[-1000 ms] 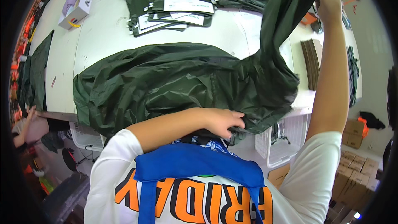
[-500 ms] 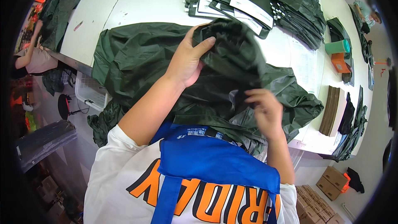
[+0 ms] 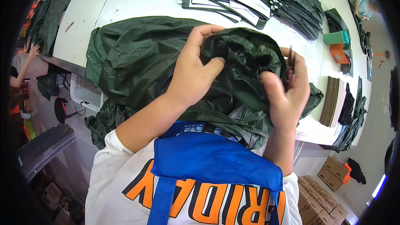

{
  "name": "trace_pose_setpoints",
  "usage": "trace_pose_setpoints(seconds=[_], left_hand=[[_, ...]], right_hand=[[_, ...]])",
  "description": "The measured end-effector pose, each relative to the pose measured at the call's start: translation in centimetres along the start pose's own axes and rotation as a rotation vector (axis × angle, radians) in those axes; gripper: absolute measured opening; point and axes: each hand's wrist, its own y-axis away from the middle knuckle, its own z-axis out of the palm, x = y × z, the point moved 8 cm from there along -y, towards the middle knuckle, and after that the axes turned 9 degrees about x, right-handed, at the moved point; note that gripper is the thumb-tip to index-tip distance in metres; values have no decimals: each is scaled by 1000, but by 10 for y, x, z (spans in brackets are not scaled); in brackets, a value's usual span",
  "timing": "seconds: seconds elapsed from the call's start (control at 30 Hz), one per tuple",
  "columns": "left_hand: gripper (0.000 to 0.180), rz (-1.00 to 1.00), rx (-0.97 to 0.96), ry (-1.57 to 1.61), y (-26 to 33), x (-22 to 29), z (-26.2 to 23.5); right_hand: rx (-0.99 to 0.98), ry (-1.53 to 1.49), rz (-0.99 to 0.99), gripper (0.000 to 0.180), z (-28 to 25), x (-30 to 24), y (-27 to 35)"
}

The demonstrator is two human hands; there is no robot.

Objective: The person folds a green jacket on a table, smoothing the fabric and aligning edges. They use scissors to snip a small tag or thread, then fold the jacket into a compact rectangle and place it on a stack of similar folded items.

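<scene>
A dark green, shiny rain jacket [image 3: 137, 54] lies crumpled across the table in front of me, its zip running along the near edge. My left hand [image 3: 193, 68] grips a raised part of it, thumb on top and fingers behind. To the right of that grip, a gathered, elastic-looking edge [image 3: 266, 58] stands up in a loop. My right hand [image 3: 289, 93] is curled around the right side of this raised part, thumb on the inner side. A slim dark thing with a reddish part [image 3: 289, 68] shows at its fingers, too blurred to name.
Folded dark green garments with white labels [image 3: 246, 0] are stacked at the far side. Right of me are a green cup-like roll [image 3: 336, 37], an orange box [image 3: 340, 53] and a brown cardboard stack [image 3: 330, 102]. A white basket [image 3: 85, 91] sits below the table's left edge. Another person's hand [image 3: 32, 52] is far left.
My right hand has moved up and right, from over the jacket's lower part to the side of its raised edge. My left hand keeps its grip; the gathered edge has opened into view.
</scene>
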Motion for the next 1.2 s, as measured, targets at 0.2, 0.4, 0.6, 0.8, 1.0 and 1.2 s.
trace_pose_setpoints(seconds=[0.2,0.4,0.6,0.8,1.0,1.2], left_hand=[[20,-280,14,301,6,-17,-13],[16,-302,-239,-32,7,-18,-11],[12,179,-447,-419,3,17,14],[17,-103,-369,-316,10,6,16],[16,-176,-380,-206,18,5,22],[16,-304,-336,30,24,-10,16]], right_hand=[[-173,-83,116,44,16,33,32],[-342,-307,290,49,14,61,54],[-476,-236,440,42,20,57,56],[-455,-358,528,49,14,52,47],[-588,-478,627,21,24,42,43],[-392,-279,556,21,15,50,36]])
